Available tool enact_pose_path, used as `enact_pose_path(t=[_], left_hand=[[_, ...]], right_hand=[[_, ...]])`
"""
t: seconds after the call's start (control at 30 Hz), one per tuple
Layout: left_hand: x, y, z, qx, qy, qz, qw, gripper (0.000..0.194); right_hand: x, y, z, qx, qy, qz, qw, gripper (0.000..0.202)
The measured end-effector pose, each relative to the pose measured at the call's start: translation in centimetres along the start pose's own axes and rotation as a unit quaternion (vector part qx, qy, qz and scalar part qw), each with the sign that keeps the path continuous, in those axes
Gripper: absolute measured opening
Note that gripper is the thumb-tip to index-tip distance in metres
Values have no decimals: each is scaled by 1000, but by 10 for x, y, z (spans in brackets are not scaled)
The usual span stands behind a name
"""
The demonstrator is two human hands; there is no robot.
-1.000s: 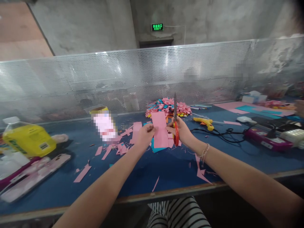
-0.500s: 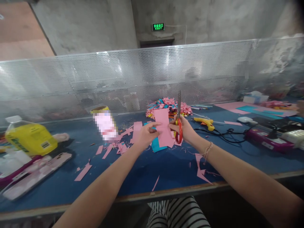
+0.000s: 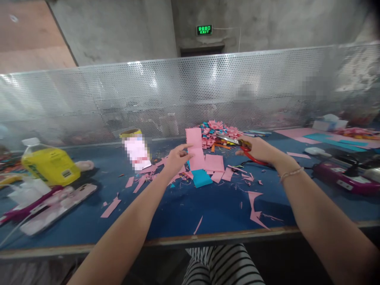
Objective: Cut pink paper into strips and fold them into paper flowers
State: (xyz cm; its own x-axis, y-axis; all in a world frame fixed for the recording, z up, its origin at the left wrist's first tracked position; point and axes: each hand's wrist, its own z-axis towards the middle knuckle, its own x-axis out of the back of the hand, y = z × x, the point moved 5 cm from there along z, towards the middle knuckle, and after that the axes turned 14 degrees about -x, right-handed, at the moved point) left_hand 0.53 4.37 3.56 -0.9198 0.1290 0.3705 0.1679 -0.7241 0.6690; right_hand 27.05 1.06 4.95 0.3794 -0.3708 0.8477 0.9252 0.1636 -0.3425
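A creased pink paper strip (image 3: pixel 195 144) stands upright in my left hand (image 3: pixel 179 157), pinched along its left side. My right hand (image 3: pixel 257 150) is closed round the red handles of scissors (image 3: pixel 227 138), whose blades point left toward the strip without touching it. Below the strip lies a blue paper piece (image 3: pixel 202 178), with flat pink pieces (image 3: pixel 214 163) beside it. Behind the scissors sits a pile of folded pink, blue and yellow paper shapes (image 3: pixel 216 127).
A yellow bottle (image 3: pixel 50 165) and a phone (image 3: pixel 61 209) lie at the left. A lit phone (image 3: pixel 137 152) leans mid-left. At the right is a purple power strip (image 3: pixel 341 178). Perforated metal panel (image 3: pixel 118 99) stands behind; pink scraps (image 3: pixel 255 209) lie near the front edge.
My right hand has let go of the pink strip and moved right, and the scissors have swung from upright to pointing left. My left hand still holds the strip.
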Motion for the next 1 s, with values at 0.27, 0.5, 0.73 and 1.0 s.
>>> enact_pose_path(t=[0.27,0.5,0.73,1.0], left_hand=[[-5,1,-1,1,-11,-47,999,40],[-15,8,-6,20,-57,-73,995,41],[-24,9,-8,35,-96,-78,992,46],[-31,9,-10,40,-128,-67,989,45]], right_hand=[[-17,-2,-10,15,-155,-3,988,50],[-21,-7,-12,44,-217,22,975,42],[-23,-23,-18,70,-294,41,952,41],[-31,-20,-16,85,-291,37,952,39]])
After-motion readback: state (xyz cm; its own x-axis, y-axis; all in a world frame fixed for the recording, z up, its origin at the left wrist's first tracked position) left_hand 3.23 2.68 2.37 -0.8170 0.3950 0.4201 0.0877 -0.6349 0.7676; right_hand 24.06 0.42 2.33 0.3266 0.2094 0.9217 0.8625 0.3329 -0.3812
